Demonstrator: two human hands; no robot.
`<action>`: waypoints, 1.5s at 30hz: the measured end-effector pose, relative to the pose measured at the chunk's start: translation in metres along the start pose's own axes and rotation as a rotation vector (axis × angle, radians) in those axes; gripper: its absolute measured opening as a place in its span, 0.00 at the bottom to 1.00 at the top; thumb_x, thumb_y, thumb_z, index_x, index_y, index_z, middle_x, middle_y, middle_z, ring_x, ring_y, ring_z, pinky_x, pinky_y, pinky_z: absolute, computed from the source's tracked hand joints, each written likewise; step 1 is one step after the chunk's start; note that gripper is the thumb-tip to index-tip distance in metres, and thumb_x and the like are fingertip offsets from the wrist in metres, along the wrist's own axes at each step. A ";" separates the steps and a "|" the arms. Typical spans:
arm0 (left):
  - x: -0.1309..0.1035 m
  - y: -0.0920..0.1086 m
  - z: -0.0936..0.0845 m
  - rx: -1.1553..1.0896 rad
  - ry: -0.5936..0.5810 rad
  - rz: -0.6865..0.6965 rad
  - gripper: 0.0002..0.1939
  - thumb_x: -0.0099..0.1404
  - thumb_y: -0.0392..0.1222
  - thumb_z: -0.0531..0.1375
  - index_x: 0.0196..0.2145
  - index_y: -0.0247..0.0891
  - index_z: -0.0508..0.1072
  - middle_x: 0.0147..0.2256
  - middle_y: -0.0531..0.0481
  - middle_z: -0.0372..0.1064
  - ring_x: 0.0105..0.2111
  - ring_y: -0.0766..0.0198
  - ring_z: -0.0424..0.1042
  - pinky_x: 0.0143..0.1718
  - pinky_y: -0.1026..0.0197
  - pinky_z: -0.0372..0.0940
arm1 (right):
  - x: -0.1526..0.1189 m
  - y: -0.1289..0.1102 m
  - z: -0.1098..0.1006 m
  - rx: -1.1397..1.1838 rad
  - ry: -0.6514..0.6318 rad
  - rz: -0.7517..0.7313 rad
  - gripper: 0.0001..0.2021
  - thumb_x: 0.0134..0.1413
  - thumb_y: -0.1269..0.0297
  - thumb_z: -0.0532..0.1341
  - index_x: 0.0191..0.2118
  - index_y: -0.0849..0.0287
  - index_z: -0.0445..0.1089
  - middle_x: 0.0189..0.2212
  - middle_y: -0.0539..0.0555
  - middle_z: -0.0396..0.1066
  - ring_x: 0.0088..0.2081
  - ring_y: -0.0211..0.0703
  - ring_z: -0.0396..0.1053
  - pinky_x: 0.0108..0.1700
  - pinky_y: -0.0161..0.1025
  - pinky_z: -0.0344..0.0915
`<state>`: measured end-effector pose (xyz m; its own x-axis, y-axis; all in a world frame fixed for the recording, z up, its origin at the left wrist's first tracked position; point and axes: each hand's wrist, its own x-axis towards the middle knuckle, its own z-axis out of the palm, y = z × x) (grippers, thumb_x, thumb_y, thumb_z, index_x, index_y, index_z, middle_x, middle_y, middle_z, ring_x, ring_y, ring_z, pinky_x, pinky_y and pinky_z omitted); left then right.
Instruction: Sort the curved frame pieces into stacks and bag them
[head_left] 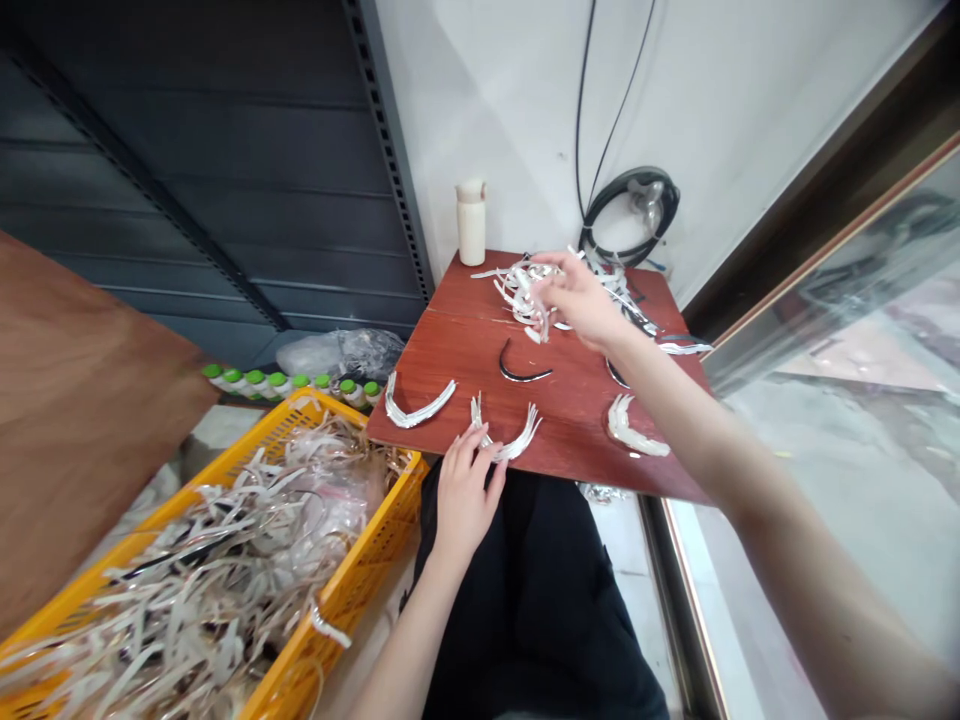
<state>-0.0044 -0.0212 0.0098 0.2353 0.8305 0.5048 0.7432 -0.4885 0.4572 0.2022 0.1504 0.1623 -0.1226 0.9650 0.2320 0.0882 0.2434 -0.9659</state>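
My left hand [466, 492] lies at the table's front edge, fingers stretched out and touching a curved bundle of thin white strips [519, 440]. Part of that bundle is hidden under the fingers. Over a loose pile of white and silvery curved strips [514, 290] at the back, my right hand [581, 297] has its fingers bent round a pale translucent strip [541, 322]. Another white bundle [420, 412] lies at the front left, and a third, thicker bundle [636, 430] at the front right. A single black curved strip [523, 377] rests mid-table.
The reddish-brown table [457, 335] meets a white wall, with a cream bottle [472, 222] at its back left corner. A coiled black cable [631, 215] is at the wall. On the left, a yellow crate [367, 545] holds many strips; green-capped bottles [279, 382] line up behind it.
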 end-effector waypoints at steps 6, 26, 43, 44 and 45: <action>0.001 0.000 0.000 -0.002 0.008 0.012 0.12 0.69 0.38 0.57 0.49 0.41 0.71 0.57 0.41 0.66 0.59 0.50 0.64 0.61 0.43 0.60 | -0.037 0.010 0.069 -0.735 -0.248 -0.051 0.08 0.54 0.75 0.59 0.40 0.57 0.68 0.27 0.48 0.75 0.30 0.41 0.73 0.36 0.36 0.64; -0.001 0.000 0.001 0.017 0.016 0.008 0.13 0.69 0.39 0.57 0.51 0.41 0.70 0.57 0.42 0.66 0.59 0.51 0.64 0.61 0.43 0.60 | -0.097 0.037 0.049 -1.099 -0.632 -0.151 0.06 0.62 0.62 0.62 0.36 0.58 0.75 0.36 0.53 0.78 0.41 0.45 0.74 0.42 0.37 0.60; -0.002 0.004 0.003 -0.007 0.033 -0.018 0.16 0.69 0.39 0.56 0.55 0.39 0.66 0.57 0.40 0.67 0.59 0.52 0.66 0.62 0.43 0.60 | -0.121 0.053 0.074 -1.235 -0.380 -0.202 0.12 0.67 0.65 0.56 0.35 0.61 0.74 0.35 0.57 0.75 0.39 0.47 0.70 0.45 0.42 0.57; -0.003 0.003 0.004 -0.019 0.044 -0.017 0.17 0.69 0.39 0.56 0.55 0.38 0.64 0.57 0.40 0.67 0.59 0.53 0.66 0.62 0.42 0.59 | -0.123 0.053 0.073 -1.199 -0.389 -0.166 0.11 0.67 0.64 0.56 0.36 0.60 0.74 0.35 0.56 0.75 0.40 0.47 0.70 0.45 0.41 0.57; -0.003 0.002 0.006 -0.032 0.059 -0.015 0.18 0.69 0.39 0.56 0.56 0.38 0.63 0.57 0.39 0.67 0.59 0.52 0.66 0.62 0.42 0.59 | -0.125 0.053 0.071 -1.159 -0.398 -0.140 0.11 0.67 0.63 0.56 0.37 0.60 0.74 0.35 0.56 0.76 0.40 0.47 0.70 0.45 0.41 0.58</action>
<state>-0.0001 -0.0233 0.0049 0.1865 0.8209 0.5397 0.7256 -0.4855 0.4876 0.1522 0.0354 0.0736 -0.4761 0.8759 0.0781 0.8497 0.4811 -0.2159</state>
